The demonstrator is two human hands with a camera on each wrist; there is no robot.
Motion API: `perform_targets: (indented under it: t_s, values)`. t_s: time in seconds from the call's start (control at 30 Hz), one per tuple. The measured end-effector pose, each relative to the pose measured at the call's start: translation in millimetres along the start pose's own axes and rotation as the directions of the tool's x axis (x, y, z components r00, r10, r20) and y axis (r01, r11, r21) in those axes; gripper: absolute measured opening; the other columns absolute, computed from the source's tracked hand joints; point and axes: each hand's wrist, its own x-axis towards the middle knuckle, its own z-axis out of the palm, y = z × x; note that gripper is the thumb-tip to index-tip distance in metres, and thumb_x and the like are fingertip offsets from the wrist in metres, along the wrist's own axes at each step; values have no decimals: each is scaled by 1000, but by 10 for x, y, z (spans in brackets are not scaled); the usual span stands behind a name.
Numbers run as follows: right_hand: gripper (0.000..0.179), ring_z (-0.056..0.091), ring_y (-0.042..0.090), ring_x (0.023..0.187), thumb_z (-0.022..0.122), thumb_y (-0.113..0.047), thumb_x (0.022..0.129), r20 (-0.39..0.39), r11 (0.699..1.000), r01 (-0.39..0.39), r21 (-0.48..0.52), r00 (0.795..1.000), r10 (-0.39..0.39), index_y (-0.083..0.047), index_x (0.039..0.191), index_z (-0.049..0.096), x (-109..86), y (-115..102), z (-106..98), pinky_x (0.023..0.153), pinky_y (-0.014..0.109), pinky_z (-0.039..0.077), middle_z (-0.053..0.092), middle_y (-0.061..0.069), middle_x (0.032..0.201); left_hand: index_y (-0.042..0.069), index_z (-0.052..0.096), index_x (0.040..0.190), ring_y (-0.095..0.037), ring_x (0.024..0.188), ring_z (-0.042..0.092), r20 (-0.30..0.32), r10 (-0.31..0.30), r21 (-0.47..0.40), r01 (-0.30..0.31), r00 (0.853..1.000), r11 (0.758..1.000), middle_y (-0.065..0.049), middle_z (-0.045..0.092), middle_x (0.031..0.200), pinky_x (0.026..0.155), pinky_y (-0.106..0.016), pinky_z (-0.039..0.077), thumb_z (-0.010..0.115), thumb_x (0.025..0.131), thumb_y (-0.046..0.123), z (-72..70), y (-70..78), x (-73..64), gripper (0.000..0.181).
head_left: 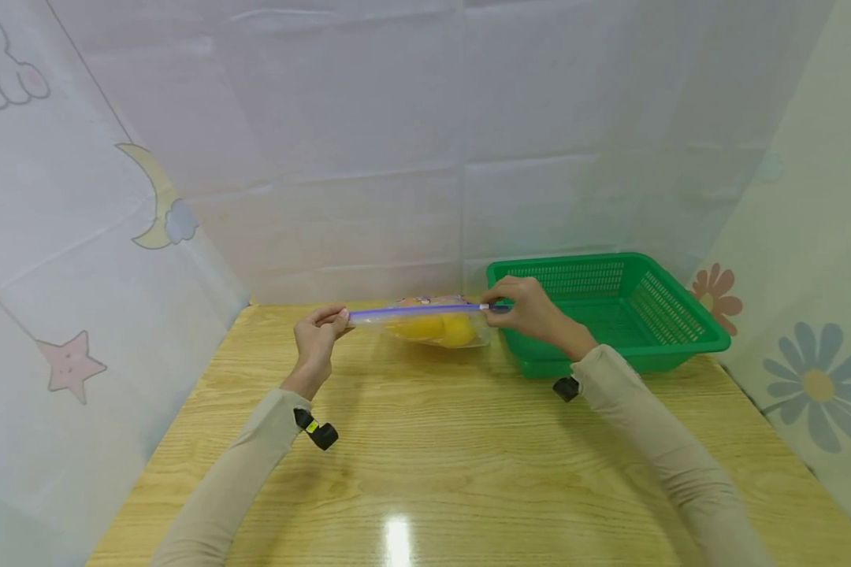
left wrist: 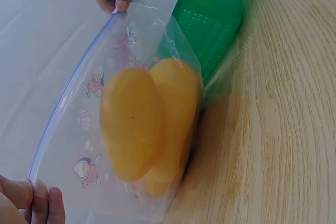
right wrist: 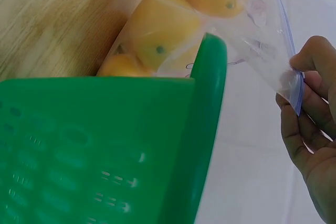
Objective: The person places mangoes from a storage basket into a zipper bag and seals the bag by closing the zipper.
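Note:
A clear zip bag (head_left: 369,319) printed with small cartoon figures is stretched between both hands, its purple zip strip running along the top. Several yellow mangoes (left wrist: 131,124) lie inside, low in the bag near the table. At the strip's left end, my left hand (head_left: 317,340) pinches the edge between thumb and fingers. My right hand (head_left: 532,311) pinches the other end, where a small white slider sits on the strip. In the right wrist view, thumb and fingers of the right hand (right wrist: 317,114) grip the bag's purple corner.
A green plastic basket (head_left: 709,346) with slotted walls stands at the back right, its near left rim under the right hand. The wooden table (head_left: 411,441) reaches a cloth-covered wall (head_left: 369,197) behind. Patterned cloth also hangs at both sides.

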Motion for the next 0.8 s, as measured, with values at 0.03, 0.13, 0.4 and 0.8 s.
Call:
perform_targets:
  t_s: [0.03,0.13,0.4,0.8]
  values:
    - [16,65,22,75,76,7,77,1,1000,1,-2,1000,-1,-1,91,76,-5,2,-10,62,39,56,70,7,86,-10,62,119,-15,74,68,-1,-1,0,1,1000,1000,-10,61,96,89,-36,54,63,95,1,-1,-1,3,26]
    - [15,65,23,75,76,6,77,1,1000,2,-7,1000,-2,0,90,76,-21,9,-36,62,42,56,70,7,86,-10,62,119,-15,74,68,-6,-2,2,2,1000,1000,-10,61,95,89,-36,54,63,96,1,-4,-5,9,26]
    - [15,65,19,74,75,8,77,-8,1000,1,-15,1000,-1,-1,90,77,-60,35,-92,61,43,56,71,6,85,-11,62,119,-14,73,68,-17,-8,-13,8,1000,1000,-10,60,94,90,-37,53,63,95,0,7,-3,14,26]
    - [16,65,18,73,76,7,76,-20,999,18,-38,1000,-19,-3,89,77,-87,61,-133,62,34,55,71,4,84,-11,62,118,-14,73,68,-25,-10,-21,9,1000,1000,-10,61,93,86,-33,55,63,95,0,11,-2,9,26]
